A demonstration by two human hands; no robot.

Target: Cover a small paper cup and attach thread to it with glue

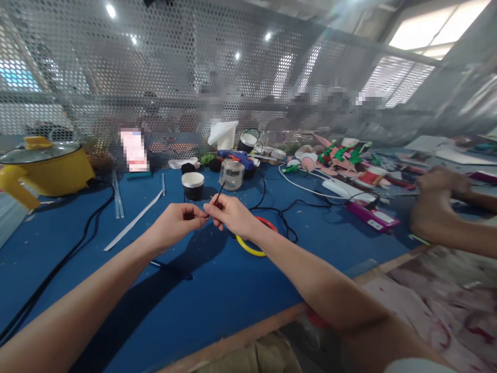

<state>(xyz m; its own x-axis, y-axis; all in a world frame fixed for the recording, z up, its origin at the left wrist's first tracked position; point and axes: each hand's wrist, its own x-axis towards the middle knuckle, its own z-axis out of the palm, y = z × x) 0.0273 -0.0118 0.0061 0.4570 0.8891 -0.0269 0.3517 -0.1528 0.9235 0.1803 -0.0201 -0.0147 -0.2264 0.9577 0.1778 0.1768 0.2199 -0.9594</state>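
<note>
Both my hands meet above the blue table (163,295). My right hand (229,213) is closed in a pinch on a thin dark stick (218,195) that points up and away. My left hand (176,221) is closed too, its fingertips pinching the lower end of the same stick, right against the right hand. Just beyond them stand a black cup with a white rim (193,185) and a small clear jar (232,173). Yellow and red rings (252,247) lie under my right wrist.
A yellow pot with a lid (42,165) sits far left, with a black cable (58,261) running from it. A blue glue gun (236,155), craft scraps (341,155) and a pink box (373,217) lie at the back right. Another person's hands (435,207) work at right. Perforated mesh stands behind.
</note>
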